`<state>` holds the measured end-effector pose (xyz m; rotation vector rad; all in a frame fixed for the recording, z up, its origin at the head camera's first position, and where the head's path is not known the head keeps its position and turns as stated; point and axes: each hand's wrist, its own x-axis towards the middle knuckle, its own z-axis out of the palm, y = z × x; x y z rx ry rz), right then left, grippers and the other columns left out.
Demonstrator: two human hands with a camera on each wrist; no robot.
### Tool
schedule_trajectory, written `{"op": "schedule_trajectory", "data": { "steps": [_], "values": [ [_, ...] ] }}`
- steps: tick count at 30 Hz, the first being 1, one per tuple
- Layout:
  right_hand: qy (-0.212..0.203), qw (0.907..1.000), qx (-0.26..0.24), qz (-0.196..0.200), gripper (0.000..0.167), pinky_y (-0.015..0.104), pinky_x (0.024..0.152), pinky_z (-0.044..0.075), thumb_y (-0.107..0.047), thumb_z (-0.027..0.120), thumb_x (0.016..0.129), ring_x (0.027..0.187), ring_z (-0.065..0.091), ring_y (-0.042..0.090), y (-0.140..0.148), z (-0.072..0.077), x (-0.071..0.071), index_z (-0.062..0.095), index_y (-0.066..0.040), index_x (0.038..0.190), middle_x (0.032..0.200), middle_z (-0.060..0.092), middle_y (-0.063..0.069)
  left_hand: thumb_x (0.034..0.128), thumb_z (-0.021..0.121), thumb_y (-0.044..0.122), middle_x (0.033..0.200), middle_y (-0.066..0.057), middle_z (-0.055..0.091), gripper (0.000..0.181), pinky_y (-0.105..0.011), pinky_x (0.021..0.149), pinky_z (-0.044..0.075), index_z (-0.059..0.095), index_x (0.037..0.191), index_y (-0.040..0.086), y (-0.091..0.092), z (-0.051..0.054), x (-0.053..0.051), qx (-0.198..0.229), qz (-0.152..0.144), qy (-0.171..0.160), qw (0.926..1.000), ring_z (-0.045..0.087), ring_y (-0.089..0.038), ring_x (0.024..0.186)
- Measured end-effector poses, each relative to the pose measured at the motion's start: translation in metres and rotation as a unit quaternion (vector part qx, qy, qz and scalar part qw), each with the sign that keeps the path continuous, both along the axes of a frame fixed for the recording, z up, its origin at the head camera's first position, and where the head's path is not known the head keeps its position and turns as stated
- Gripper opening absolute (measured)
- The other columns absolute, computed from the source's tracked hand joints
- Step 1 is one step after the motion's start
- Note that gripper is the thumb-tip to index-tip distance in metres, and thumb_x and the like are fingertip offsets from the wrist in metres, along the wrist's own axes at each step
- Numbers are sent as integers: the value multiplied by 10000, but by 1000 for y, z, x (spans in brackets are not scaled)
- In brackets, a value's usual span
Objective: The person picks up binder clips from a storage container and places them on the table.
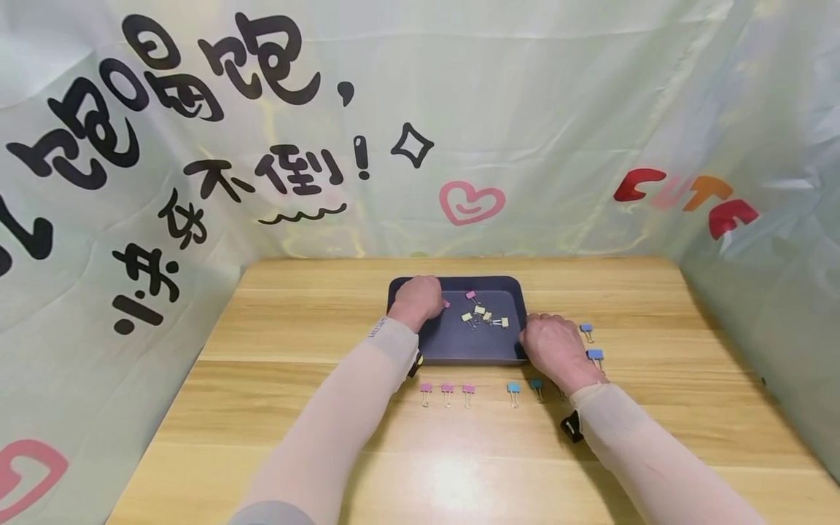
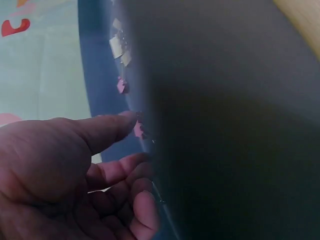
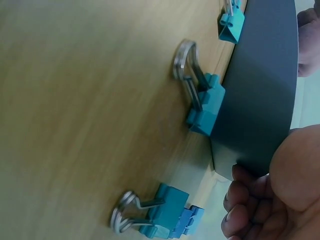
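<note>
My left hand reaches over the left part of the dark tray. In the left wrist view its thumb tip is beside a pink clip, with a gap between the thumb and the bent fingers. Another pink clip and several pale yellow clips lie in the tray. At the tray's right side my right hand grips the near corner; the right wrist view shows its curled fingers against the tray wall.
Three pink clips stand in a row before the tray. Teal clips are right of them, one partly behind my right wrist. Two blue clips sit beyond the right hand. A printed cloth hangs around the table.
</note>
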<state>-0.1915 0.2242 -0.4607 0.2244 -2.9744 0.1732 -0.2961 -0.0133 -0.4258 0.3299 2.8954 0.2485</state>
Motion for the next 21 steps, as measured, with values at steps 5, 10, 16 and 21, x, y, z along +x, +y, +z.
{"op": "schedule_trajectory", "data": {
  "steps": [5,10,16,21],
  "values": [
    [-13,10000,1,16,229,539,649,546,-132,619,969,672,609,342,0,0,1,607,2,784,702,601,128,1009,710,404,1209,-94,757,300,-475,827,619,780,1049,114,4,-9,-4,133,132,-91,9998,737,-276,994],
    [-25,10000,10,-6,228,538,652,545,-135,622,967,675,609,343,0,0,0,608,3,787,701,602,127,1003,712,398,1216,-81,755,285,-490,839,617,776,1062,126,7,-9,-5,36,125,-46,9999,731,-273,1016],
    [71,10000,26,33,223,542,648,546,-126,621,962,672,616,351,0,-1,1,608,8,783,700,604,131,1023,677,371,1233,-73,754,294,-461,822,625,783,1139,122,10,-8,-3,-124,81,-68,9999,728,-245,1017],
    [69,9999,85,77,234,530,641,548,-137,634,968,664,613,340,0,1,1,612,7,784,694,600,124,1029,667,379,1186,-76,758,292,-438,794,623,780,1109,122,7,-2,0,-72,78,-94,9999,723,-237,970]
  ]
}}
